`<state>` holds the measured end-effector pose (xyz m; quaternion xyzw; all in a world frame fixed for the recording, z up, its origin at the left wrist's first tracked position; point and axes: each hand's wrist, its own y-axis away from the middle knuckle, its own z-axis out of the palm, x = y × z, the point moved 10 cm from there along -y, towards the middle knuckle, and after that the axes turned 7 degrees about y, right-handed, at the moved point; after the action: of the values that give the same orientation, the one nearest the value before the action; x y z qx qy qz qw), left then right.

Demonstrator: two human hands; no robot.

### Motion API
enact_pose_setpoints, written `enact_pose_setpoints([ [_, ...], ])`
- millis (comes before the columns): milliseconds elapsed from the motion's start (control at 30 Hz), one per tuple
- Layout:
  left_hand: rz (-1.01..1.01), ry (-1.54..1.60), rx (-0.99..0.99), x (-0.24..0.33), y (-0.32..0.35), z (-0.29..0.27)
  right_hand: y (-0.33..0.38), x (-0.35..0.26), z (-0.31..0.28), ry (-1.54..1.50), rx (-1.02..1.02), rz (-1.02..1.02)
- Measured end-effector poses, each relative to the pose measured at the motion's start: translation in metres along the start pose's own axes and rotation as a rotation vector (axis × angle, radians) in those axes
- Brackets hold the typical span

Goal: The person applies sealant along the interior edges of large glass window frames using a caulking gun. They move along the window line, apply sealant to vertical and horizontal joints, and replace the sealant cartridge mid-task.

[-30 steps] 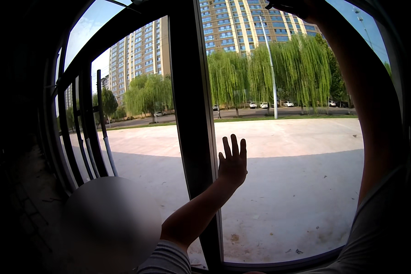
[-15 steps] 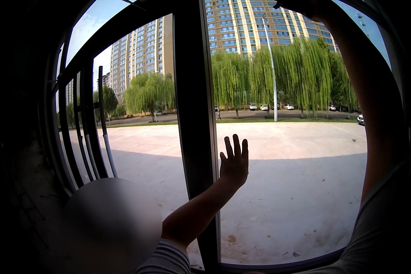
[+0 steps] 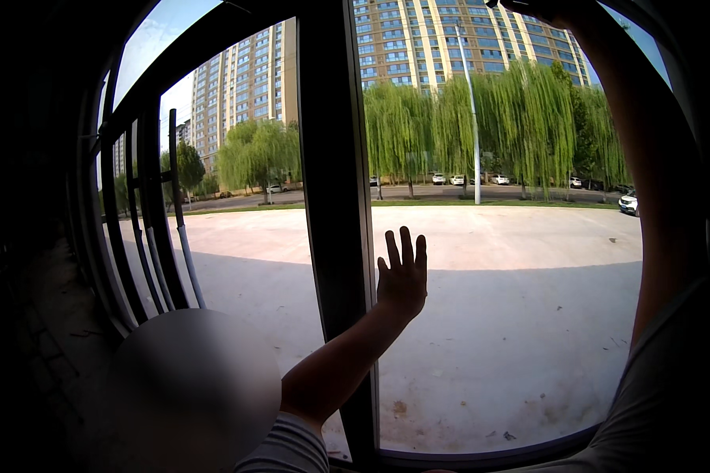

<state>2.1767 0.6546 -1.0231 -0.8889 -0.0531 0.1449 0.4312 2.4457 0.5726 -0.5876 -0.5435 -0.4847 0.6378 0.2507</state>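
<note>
- One left hand (image 3: 402, 277), fingers spread, is pressed flat on the one window pane (image 3: 513, 331), just beside the dark mullion (image 3: 335, 236).
- One right hand (image 3: 548, 8) is raised at the top edge; finger state cannot be told.
- Outside, paved yard (image 3: 489, 236) and willows (image 3: 528, 118) are seen.

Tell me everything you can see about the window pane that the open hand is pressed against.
The window pane is a large sheet of clear glass in a dark frame, with a thick dark upright post along its left edge. It stands upright and looks shut. The left hand lies flat on it with its fingers spread, near that post. The right hand reaches its top edge, mostly out of view. Pavement, willows and tower blocks show through it.
</note>
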Motion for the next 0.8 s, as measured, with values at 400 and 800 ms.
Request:
enact_pose_setpoints([
  [400,-0.014,0.035,0.024,0.001,-0.004,0.001,0.053,0.031,-0.016,-0.041,0.025,0.028],
  [800,-0.011,0.226,0.042,0.012,-0.014,-0.038,0.118,0.064,-0.053,0.185,-0.012,-0.013],
])
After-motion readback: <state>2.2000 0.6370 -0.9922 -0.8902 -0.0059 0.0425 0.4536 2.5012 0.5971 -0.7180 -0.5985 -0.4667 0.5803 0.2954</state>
